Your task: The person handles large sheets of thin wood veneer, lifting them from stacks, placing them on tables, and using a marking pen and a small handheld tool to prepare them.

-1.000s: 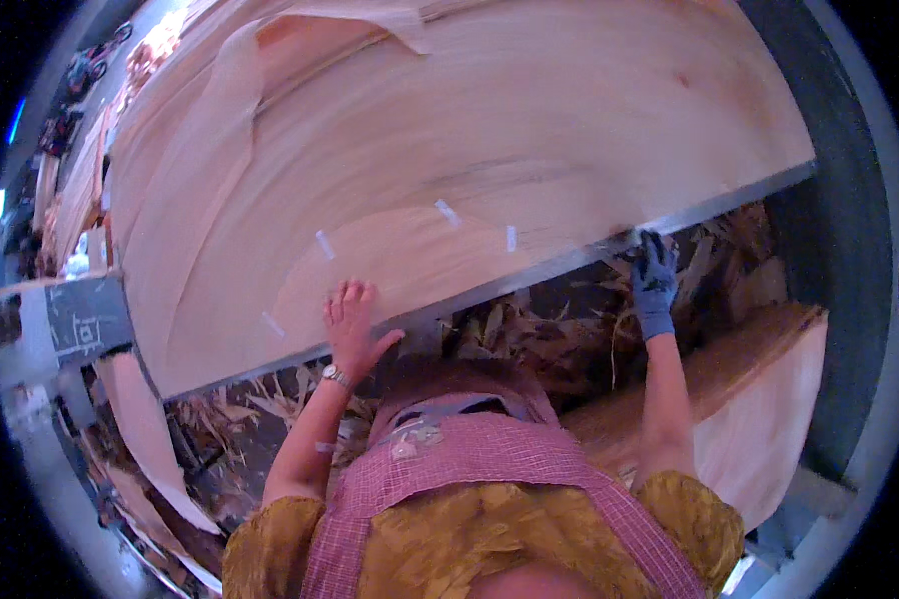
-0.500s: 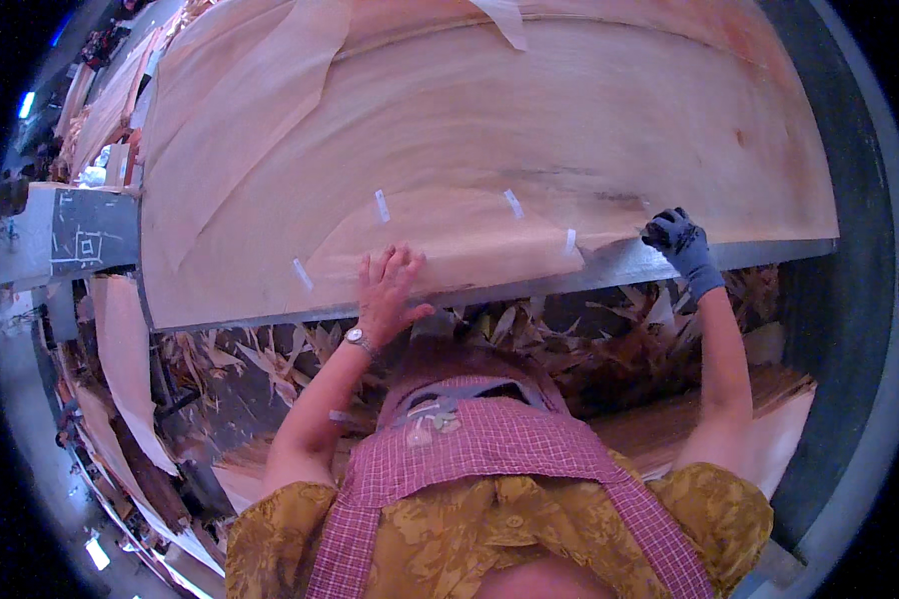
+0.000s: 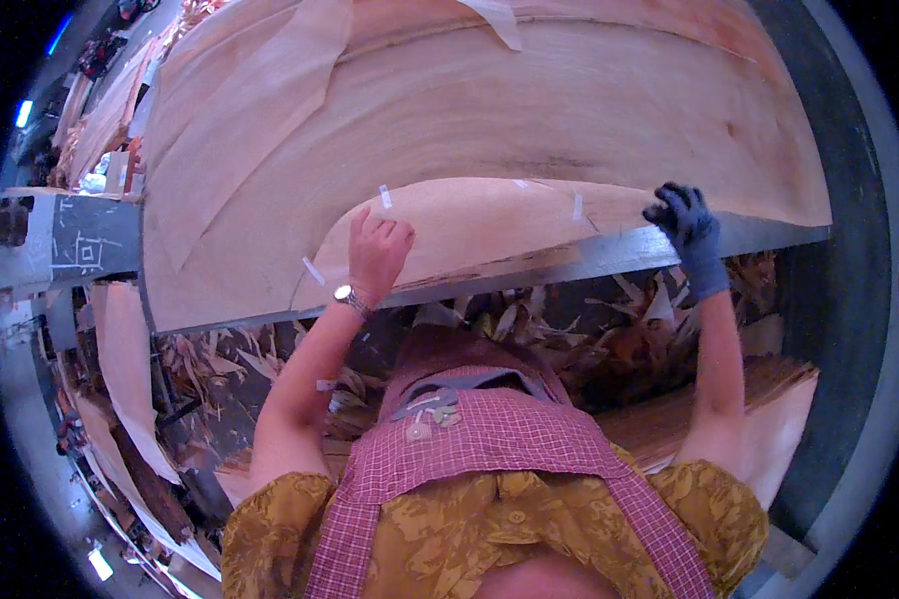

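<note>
Nearest, noted pink checked apron (image 3: 509, 444). Saw left hand (image 3: 381, 255) half-curled over veneer patch (image 3: 479, 220), after flat-spread contact; could not tell whether gripping. Saw gloved right hand (image 3: 684, 225), fingers bent near patch's right end; could not confirm pinching. Found patch along large veneer sheet's (image 3: 589, 100) near edge, reaching farther toward glove than before; judged unsettled there.
</note>
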